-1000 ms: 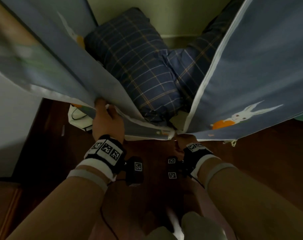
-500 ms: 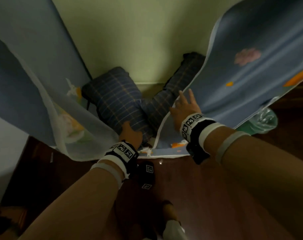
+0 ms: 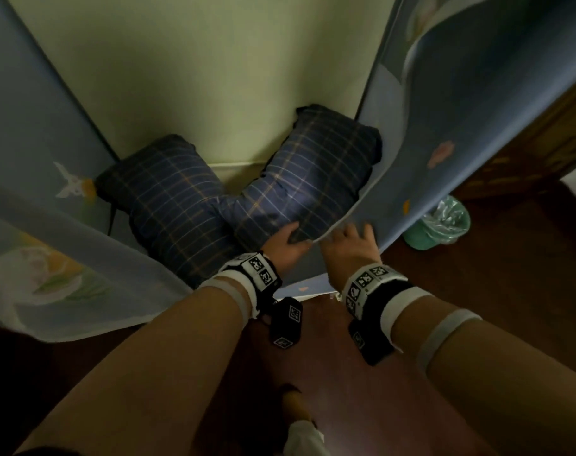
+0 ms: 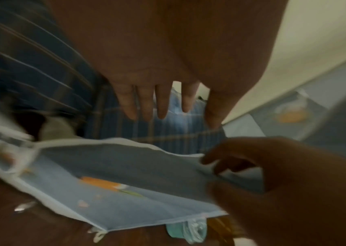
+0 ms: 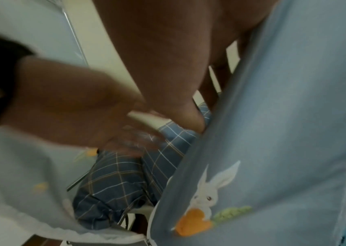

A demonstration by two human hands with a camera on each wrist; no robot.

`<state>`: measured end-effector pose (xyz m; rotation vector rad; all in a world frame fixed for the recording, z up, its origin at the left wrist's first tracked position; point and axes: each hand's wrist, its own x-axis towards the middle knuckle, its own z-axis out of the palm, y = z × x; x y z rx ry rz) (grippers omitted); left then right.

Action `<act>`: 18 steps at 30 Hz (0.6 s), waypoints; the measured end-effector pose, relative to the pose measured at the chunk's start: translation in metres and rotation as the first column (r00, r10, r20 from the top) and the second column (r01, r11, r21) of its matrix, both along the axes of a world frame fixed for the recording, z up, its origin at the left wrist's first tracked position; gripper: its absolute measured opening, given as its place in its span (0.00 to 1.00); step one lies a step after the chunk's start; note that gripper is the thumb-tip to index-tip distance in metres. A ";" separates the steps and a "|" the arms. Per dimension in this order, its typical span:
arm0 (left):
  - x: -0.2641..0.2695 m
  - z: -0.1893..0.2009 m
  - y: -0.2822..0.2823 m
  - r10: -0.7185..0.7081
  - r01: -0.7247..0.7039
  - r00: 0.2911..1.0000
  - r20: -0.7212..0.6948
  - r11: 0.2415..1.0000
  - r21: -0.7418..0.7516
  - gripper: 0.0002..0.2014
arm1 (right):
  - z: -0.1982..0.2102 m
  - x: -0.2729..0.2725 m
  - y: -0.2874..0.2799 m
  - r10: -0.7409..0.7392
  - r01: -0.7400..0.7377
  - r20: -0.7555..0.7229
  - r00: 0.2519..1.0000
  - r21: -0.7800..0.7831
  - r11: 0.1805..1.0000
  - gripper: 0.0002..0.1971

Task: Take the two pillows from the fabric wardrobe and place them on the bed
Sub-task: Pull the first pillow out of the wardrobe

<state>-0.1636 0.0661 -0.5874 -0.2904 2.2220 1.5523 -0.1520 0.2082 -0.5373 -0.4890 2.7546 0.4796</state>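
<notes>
Two dark blue plaid pillows lie inside the fabric wardrobe, in a V against the green back wall: the left pillow (image 3: 168,205) and the right pillow (image 3: 313,179). My left hand (image 3: 290,240) reaches onto the near end of the right pillow (image 4: 167,131), fingers (image 4: 161,103) straight, thumb on the fabric. My right hand (image 3: 352,238) presses the wardrobe's right blue curtain flap (image 3: 421,133) aside with fingers spread. In the right wrist view the rabbit-print flap (image 5: 273,133) runs along that hand, with the pillows (image 5: 121,183) below it.
The left curtain flap (image 3: 66,251) hangs over the left pillow's near end. A green bin with a plastic liner (image 3: 441,225) stands on the dark wood floor just right of the wardrobe, beside brown wooden furniture (image 3: 526,153). My foot (image 3: 303,432) is below.
My left hand has let go of the left flap and moved right onto the right pillow. My right hand has pushed the right flap further right, uncovering that pillow.
</notes>
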 end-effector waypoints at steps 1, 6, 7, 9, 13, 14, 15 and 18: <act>-0.007 0.009 0.011 -0.013 0.013 1.000 -0.005 0.999 0.038 0.34 | -0.001 0.003 0.006 0.020 -0.020 -0.024 1.000 -0.011 1.000 0.28; -0.037 0.051 0.057 -0.114 0.125 0.990 -0.081 0.981 0.149 0.52 | -0.004 0.013 0.046 0.098 -0.104 -0.058 0.993 -0.104 0.989 0.26; -0.043 0.060 0.063 -0.121 0.136 0.988 -0.097 0.978 0.161 0.55 | -0.003 0.014 0.052 0.117 -0.121 -0.041 0.992 -0.131 0.984 0.25; -0.060 0.078 0.079 -0.129 0.151 0.984 -0.124 0.970 0.193 0.59 | 0.002 0.012 0.065 0.144 -0.142 -0.003 0.990 -0.192 0.971 0.23; -0.083 0.087 0.100 -0.162 0.168 0.985 -0.062 0.977 0.129 0.66 | 0.013 0.004 0.087 0.110 -0.094 0.012 0.994 -0.422 0.902 0.19; -0.087 0.082 0.102 -0.171 0.174 0.985 -0.032 0.977 0.127 0.69 | 0.013 0.003 0.092 0.095 -0.084 -0.001 0.996 -0.475 0.876 0.20; -0.089 0.079 0.103 -0.178 0.179 0.984 -0.012 0.976 0.123 0.71 | 0.012 0.003 0.096 0.090 -0.083 -0.013 0.996 -0.519 0.851 0.20; -0.095 0.059 0.106 -0.172 0.170 0.985 0.013 0.982 0.076 0.70 | 0.011 0.000 0.103 0.095 -0.096 -0.033 0.995 -0.591 0.801 0.20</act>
